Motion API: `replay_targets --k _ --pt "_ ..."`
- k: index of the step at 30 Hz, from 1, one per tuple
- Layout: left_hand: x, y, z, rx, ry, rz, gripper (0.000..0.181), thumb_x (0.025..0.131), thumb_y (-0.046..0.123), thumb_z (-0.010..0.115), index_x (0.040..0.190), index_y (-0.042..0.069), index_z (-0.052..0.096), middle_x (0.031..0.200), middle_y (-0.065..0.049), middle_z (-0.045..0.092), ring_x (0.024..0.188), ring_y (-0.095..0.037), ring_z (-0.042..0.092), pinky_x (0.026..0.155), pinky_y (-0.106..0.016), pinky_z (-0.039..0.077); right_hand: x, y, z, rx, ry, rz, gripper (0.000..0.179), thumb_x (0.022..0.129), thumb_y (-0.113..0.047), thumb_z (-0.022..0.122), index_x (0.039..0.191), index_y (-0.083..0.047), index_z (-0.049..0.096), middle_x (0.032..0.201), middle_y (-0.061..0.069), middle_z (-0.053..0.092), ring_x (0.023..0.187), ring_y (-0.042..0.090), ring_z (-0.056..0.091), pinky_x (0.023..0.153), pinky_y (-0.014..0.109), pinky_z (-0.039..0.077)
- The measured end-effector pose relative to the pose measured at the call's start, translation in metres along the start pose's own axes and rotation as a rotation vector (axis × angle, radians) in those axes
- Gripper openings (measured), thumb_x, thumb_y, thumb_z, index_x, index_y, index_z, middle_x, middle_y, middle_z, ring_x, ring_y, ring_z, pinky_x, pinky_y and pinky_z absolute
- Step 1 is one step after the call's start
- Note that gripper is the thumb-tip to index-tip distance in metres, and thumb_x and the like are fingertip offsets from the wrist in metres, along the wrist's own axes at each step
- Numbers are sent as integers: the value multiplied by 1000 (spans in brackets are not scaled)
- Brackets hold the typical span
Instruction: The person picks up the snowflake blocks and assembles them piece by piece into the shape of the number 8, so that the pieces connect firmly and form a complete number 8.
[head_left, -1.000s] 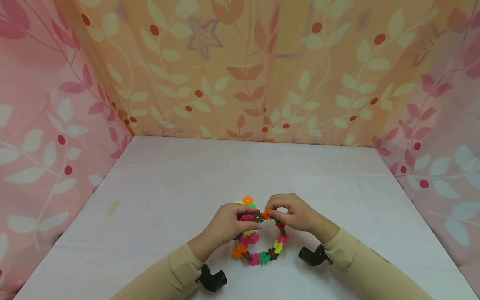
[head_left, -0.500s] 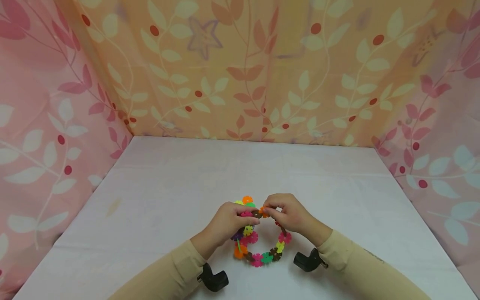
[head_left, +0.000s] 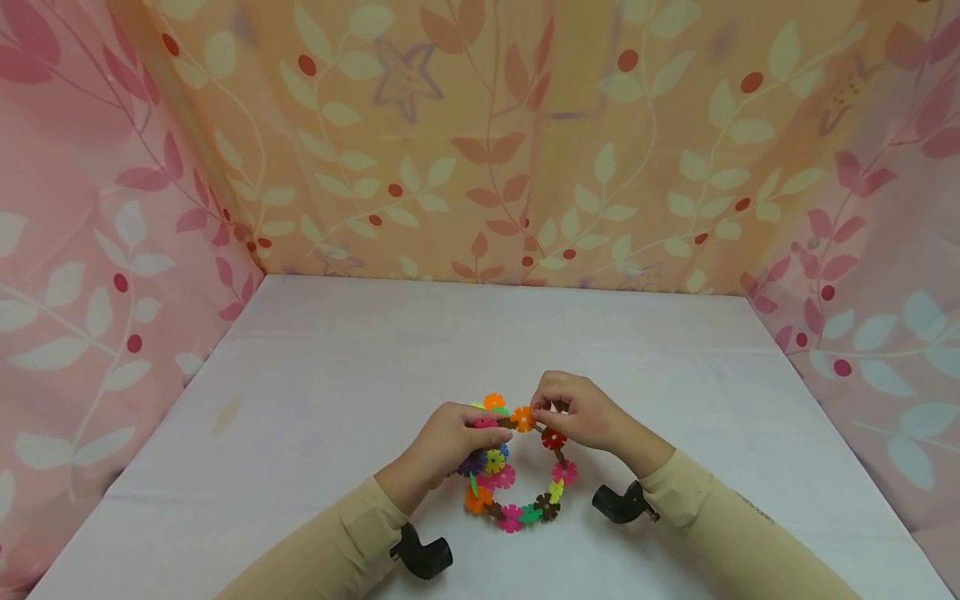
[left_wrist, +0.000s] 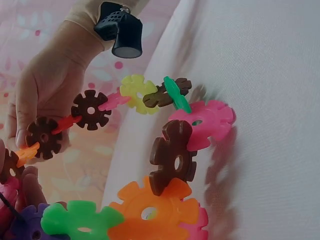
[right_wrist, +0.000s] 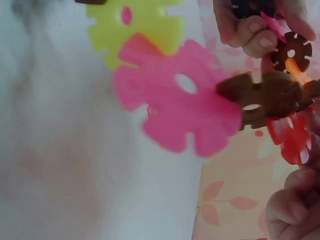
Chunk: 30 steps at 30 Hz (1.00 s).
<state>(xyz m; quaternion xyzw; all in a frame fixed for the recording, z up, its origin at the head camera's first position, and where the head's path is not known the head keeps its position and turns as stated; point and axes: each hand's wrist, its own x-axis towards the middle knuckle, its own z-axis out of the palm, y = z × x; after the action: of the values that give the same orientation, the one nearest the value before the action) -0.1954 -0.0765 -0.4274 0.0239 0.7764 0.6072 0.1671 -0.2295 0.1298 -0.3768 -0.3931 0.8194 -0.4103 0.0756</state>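
A loop of interlocking plastic snowflake discs [head_left: 512, 518] in several colours stands between my two hands, its lower side near the white table. My left hand [head_left: 442, 446] pinches the loop's upper left, around a pink disc [head_left: 485, 423] and a brown disc beside it. On the upper right, my right hand [head_left: 588, 414] pinches a brown disc [left_wrist: 44, 137], mostly covered by fingers in the head view. An orange disc [head_left: 522, 418] shows between the hands, linked to brown discs in the left wrist view. A red disc [head_left: 553, 438] hangs below my right fingers.
More joined discs, including an orange one [head_left: 493, 401], stick out behind my left hand. Black wrist cameras [head_left: 423, 557] hang below both sleeves. The white table [head_left: 360, 350] is bounded by patterned cloth walls [head_left: 480, 142].
My right hand has shifted its fingers from the orange disc to the brown disc beside it and risen slightly. The orange disc now shows more fully. My left hand keeps its hold.
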Motion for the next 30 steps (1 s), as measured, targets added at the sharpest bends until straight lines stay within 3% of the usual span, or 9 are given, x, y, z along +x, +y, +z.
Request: replay_targets --k 5,10,17,23,27,30 --pt "4 -4 2 -89 -15 0 33 77 29 72 92 0 72 90 -16 67 83 -32 63 74 -38 52 0 12 5 123 -67 125 11 88 0 55 78 0 58 69 13 59 59 14 49 55 22 45" --pt "8 -8 5 -188 -41 -17 29 77 22 72 93 -2 71 91 -11 67 90 -32 64 79 -37 51 0 35 14 175 -61 140 12 90 -5 56 78 -3 58 67 12 59 59 15 50 55 23 45" --pt "11 -9 8 -197 -63 -37 27 79 19 71 95 -2 70 90 -9 68 89 -30 65 79 -35 51 -1 43 14 159 -73 171 12 89 -8 57 78 -6 60 63 4 53 58 12 47 53 22 42" --pt "15 -10 11 -225 -56 -44 27 78 20 72 94 -2 70 88 -11 69 87 -29 65 78 -34 52 -4 44 16 173 -35 203 12 89 -2 55 78 0 59 65 12 53 57 16 45 51 22 40" --pt "17 -10 11 -216 -48 -51 28 77 24 72 93 1 71 88 -10 69 88 -29 65 77 -33 52 -6 46 16 179 -25 236 13 90 -8 56 79 -4 60 67 9 55 59 14 46 53 23 42" --pt "19 -9 12 -201 -72 -64 28 77 26 72 94 3 72 90 -13 69 88 -30 65 77 -34 52 -7 49 11 149 -61 249 13 90 -14 58 79 -8 60 65 3 53 58 13 47 53 24 42"
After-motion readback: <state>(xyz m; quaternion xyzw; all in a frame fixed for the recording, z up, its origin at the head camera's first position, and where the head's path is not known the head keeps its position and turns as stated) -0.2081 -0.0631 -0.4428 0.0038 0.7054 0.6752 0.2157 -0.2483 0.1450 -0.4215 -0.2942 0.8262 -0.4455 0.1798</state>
